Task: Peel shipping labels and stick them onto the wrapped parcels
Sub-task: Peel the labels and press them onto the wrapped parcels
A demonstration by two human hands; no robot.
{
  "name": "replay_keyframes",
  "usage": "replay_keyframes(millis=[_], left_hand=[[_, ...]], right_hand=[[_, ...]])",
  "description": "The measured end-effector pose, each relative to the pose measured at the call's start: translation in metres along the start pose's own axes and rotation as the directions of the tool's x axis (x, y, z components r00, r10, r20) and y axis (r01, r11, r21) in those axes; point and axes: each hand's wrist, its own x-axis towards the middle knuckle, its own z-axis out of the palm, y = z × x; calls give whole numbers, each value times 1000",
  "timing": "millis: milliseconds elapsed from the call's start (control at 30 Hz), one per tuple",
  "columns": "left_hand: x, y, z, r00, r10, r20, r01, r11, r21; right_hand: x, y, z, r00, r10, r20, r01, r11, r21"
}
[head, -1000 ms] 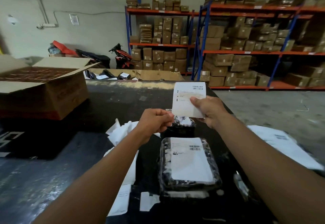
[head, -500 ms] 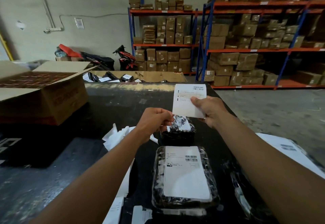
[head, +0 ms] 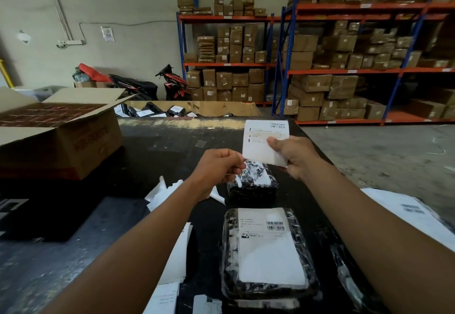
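A white shipping label (head: 261, 141) is held upright above the dark table (head: 157, 156). My right hand (head: 293, 156) grips its right edge, thumb on its face. My left hand (head: 216, 168) pinches its lower left corner. Below the label lies a small parcel in black bubble wrap (head: 253, 183) with no label on it. Nearer to me lies a larger wrapped parcel (head: 268, 252) with a white label stuck on its top.
An open cardboard box (head: 61, 139) sits on the table at the left. Peeled white backing papers (head: 162, 193) lie by my left forearm. A sheet of labels (head: 406, 212) lies at the right. Beyond the table stand a bin of parcels (head: 172, 110) and shelving (head: 344, 67).
Both hands keep hold of the label in almost the same place. The camera tilted up a little, so the parcels sit lower in view.
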Motion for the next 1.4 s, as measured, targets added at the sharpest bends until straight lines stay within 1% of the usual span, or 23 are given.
replay_keyframes(millis=[133, 233, 333, 433, 500, 600, 700, 833, 933, 1000, 1167, 1233, 1400], left_hand=[[-5, 3, -1, 997, 23, 77, -11, 989, -150], [-6, 5, 0, 994, 46, 104, -18, 967, -253], [-6, 7, 1, 992, 63, 114, -21, 940, -340], [-6, 8, 1, 993, 70, 97, -27, 920, -392], [-5, 8, 0, 995, 65, 79, -27, 913, -408], [-6, 7, -2, 997, 59, 56, -31, 911, -410], [-7, 6, -5, 998, 46, 45, -25, 915, -402], [-8, 5, -9, 1000, 20, 15, -13, 922, -387], [-10, 4, -13, 1000, 16, -12, -19, 932, -362], [-11, 3, -16, 1000, 7, -26, -16, 934, -356], [-14, 3, -21, 998, -7, -59, -12, 948, -317], [-15, 2, -21, 998, -5, -62, -13, 954, -298], [-17, 1, -22, 998, 17, -66, -32, 972, -232]], right_hand=[[-4, 5, 5, 999, 35, -4, -35, 996, -80], [-6, 10, 10, 998, 65, 6, -64, 993, -104], [-11, 14, 17, 996, 80, 50, -73, 988, -133], [-16, 18, 19, 990, 86, 111, -67, 983, -168], [-18, 19, 20, 985, 83, 149, -45, 970, -237], [-21, 20, 22, 983, 35, 179, 28, 941, -337], [-24, 20, 26, 978, -31, 208, 108, 923, -370], [-27, 16, 29, 947, -207, 247, 279, 910, -308], [-32, 12, 31, 915, -289, 280, 364, 893, -265], [-32, 11, 33, 908, -290, 301, 368, 897, -246], [-33, 9, 36, 885, -239, 398, 372, 879, -299], [-34, 9, 37, 885, -224, 409, 362, 882, -301], [-38, 7, 38, 870, -289, 400, 426, 848, -314]])
